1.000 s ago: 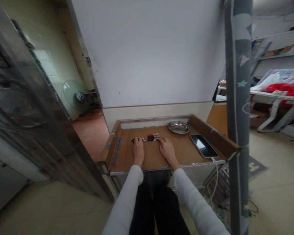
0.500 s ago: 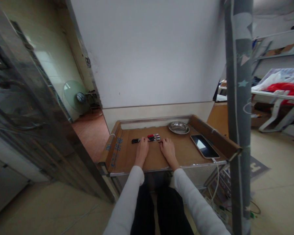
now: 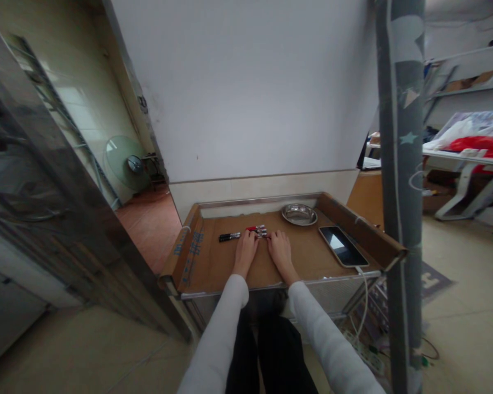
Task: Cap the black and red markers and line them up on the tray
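My left hand [image 3: 245, 250] is closed over the group of markers on the cardboard surface, its fingertips pinching a marker [image 3: 262, 236] that they partly hide. Close by on the right, my right hand [image 3: 280, 249] has its fingers bent and drawn together at what looks like that marker's right end. Behind the fingertips lies a red marker [image 3: 253, 227]. Black markers [image 3: 229, 237] lie side by side left of my left hand, pointing sideways. How many markers are under the fingers is hidden.
The cardboard-lined table [image 3: 217, 268] has raised sides. A round metal dish [image 3: 299, 214] stands at the back right. Nearer, a phone [image 3: 343, 246] lies with a white cable [image 3: 365, 298] hanging over the front edge. A grey wrapped post [image 3: 400, 191] rises at the right.
My left hand has shifted right, closer to my right hand, uncovering more of the black markers on the left. My right hand stays nearly in place.
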`<state>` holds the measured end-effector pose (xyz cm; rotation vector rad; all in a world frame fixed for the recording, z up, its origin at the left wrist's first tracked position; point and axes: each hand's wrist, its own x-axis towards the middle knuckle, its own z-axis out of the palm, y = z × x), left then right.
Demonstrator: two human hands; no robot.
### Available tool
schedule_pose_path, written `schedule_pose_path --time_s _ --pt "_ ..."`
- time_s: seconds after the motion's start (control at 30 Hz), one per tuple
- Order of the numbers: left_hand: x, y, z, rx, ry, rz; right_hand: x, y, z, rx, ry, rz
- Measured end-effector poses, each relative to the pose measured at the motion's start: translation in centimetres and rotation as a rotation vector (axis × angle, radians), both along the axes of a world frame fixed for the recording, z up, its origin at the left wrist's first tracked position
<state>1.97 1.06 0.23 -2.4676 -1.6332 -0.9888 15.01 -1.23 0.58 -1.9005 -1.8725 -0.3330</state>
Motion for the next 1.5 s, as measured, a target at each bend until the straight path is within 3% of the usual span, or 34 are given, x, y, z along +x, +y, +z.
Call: schedule_pose_path --time_s 0.27,0.7,0.93,1.2,1.33,1.5 --pt "0.4 0.5 0.2 -0.04 -0.017 -0.011 -0.1 0.3 -0.1 -0.005 0.005 0.017" --pt "0.2 0.4 0.3 -0.091 -0.162 -0.172 0.1 0.4 0.1 -0.008 0.121 0.231" --pt "0.2 0.0 0.5 0.044 -0.058 -0.108 0.4 0.0 0.1 0.027 0.13 0.101" --pt "0.0 -0.5 0.0 0.026 0.093 -0.068 0.7 -0.7 -0.1 0.063 0.146 -0.091" --pt "-0.1 -0.8 0.1 0.012 0.07 -0.077 0.5 -0.9 -0.1 0.045 0.085 -0.079" --pt "-0.2 -1.3 0.5 0.011 0.054 -0.071 0.1 -1.0 0.2 0.057 0.023 0.04"
